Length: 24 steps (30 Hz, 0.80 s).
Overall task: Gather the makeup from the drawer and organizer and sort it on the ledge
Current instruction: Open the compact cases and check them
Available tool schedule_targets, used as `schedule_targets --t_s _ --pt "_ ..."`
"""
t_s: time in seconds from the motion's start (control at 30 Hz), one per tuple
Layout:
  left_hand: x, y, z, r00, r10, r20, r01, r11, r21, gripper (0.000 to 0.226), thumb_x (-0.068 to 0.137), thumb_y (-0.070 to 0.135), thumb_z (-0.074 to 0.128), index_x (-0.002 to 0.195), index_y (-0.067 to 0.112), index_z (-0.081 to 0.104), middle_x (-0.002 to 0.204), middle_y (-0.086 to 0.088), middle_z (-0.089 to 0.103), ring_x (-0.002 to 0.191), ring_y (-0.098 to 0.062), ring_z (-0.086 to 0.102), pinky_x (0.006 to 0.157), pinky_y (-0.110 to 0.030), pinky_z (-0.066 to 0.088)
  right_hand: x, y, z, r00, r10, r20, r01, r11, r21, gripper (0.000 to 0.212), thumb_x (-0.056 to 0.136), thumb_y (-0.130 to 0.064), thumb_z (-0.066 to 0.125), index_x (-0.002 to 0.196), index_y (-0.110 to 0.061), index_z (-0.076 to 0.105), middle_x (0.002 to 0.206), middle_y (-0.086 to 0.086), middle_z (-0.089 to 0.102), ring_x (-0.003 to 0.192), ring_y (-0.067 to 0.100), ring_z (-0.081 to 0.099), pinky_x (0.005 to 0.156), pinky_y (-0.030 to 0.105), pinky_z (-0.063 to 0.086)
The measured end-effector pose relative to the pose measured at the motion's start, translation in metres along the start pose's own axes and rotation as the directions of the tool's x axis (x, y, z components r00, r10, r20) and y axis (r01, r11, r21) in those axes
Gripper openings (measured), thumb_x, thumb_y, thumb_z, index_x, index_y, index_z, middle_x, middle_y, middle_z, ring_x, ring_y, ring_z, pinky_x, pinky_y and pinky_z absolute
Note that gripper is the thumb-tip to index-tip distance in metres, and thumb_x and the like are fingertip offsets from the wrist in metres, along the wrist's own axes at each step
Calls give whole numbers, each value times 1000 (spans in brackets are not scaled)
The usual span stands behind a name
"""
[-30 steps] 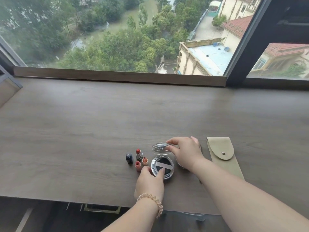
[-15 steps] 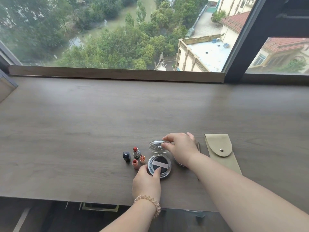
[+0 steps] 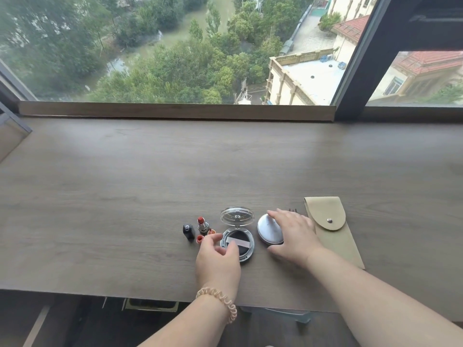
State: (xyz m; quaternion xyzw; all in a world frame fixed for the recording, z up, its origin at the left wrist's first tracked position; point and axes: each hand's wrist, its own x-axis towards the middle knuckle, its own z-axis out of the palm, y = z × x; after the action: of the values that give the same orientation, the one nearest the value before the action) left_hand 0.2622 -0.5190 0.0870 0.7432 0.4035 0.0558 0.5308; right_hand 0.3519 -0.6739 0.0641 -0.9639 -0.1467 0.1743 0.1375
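Observation:
On the wooden ledge (image 3: 125, 196), near its front edge, lies an open round compact (image 3: 240, 246) with its clear lid (image 3: 236, 216) flipped back. Left of it stand a black lipstick cap (image 3: 188, 231), an uncapped red lipstick (image 3: 202, 224) and two small orange-red pieces (image 3: 199, 238). A closed silver round compact (image 3: 268, 229) lies just right of the open one. My right hand (image 3: 295, 237) wraps over it, fingers on its far edge and thumb at its near edge. My left hand (image 3: 218, 256) hovers at the open compact's left rim with fingers apart, holding nothing.
A beige snap pouch (image 3: 330, 229) lies right of my right hand, with a dark tool tip (image 3: 292, 210) showing behind my fingers. The window sill (image 3: 175, 111) bounds the ledge at the back. An open drawer (image 3: 150, 304) sits under the front edge.
My right hand let go of the clear lid and moved right onto the silver compact. My left hand came off the open compact's base and spread its fingers. The lid stays open.

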Motion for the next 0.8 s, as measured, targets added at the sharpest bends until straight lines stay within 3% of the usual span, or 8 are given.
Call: schedule_targets --t_s 0.13,0.23,0.33,0.4,0.43,0.53,0.6,0.8 --pt "-10 11 2 998 -1 60 8 992 -126 12 81 14 64 91 19 61 63 5 55 53 -9 51 52 -21 39 0 -3 0 999 13 -52 -12 1000 21 78 70 -35 67 139 -35 32 139 -10 42 132 12 34 111 34 16" --pt "-22 19 1 988 -29 152 65 969 -237 15 77 10 69 89 18 64 68 3 58 57 -8 51 50 -11 41 -3 -4 -11 988 97 -120 -69 973 219 78 62 -39 72 134 -35 41 127 -9 50 123 12 44 108 35 25" --pt "-38 33 1 936 13 352 120 928 -352 42 64 26 75 104 25 61 96 -3 62 83 -13 59 73 -24 47 -18 -4 -39 990 137 -18 -75 639 765 80 56 -32 86 128 -26 51 110 -3 58 100 11 59 93 31 46" --pt "-47 45 0 869 43 493 181 899 -399 74 53 38 73 123 36 51 120 1 53 107 -15 56 83 -34 49 -31 -6 -60 998 -19 56 -46 351 935 77 55 -29 86 123 -15 56 100 5 63 81 11 62 78 23 48" --pt "-51 53 -1 834 67 548 217 874 -436 82 53 37 73 130 41 44 127 4 47 114 -18 54 85 -37 50 -37 -5 -69 995 -79 60 -33 308 951 74 52 -33 85 119 -13 59 98 8 64 79 13 62 76 22 47" --pt "-59 76 -7 729 181 660 315 768 -558 79 67 24 68 135 45 37 133 -1 54 109 -29 61 81 -42 53 -51 -9 -93 977 -212 32 35 306 951 68 50 -45 85 107 -13 66 101 19 69 89 23 64 82 30 48" --pt "-65 88 -13 680 253 688 335 728 -599 72 71 18 67 134 40 40 117 -6 68 97 -32 66 79 -42 53 -62 -14 -106 972 -236 11 81 379 922 67 52 -50 83 106 -13 68 107 24 67 94 24 65 86 36 47" --pt "-82 102 -27 643 334 689 376 646 -664 77 60 14 76 130 24 46 111 -18 68 96 -39 64 91 -45 50 -102 -28 -140 970 -221 -106 217 576 788 57 61 -58 70 106 -24 69 103 2 73 99 15 67 90 38 53"
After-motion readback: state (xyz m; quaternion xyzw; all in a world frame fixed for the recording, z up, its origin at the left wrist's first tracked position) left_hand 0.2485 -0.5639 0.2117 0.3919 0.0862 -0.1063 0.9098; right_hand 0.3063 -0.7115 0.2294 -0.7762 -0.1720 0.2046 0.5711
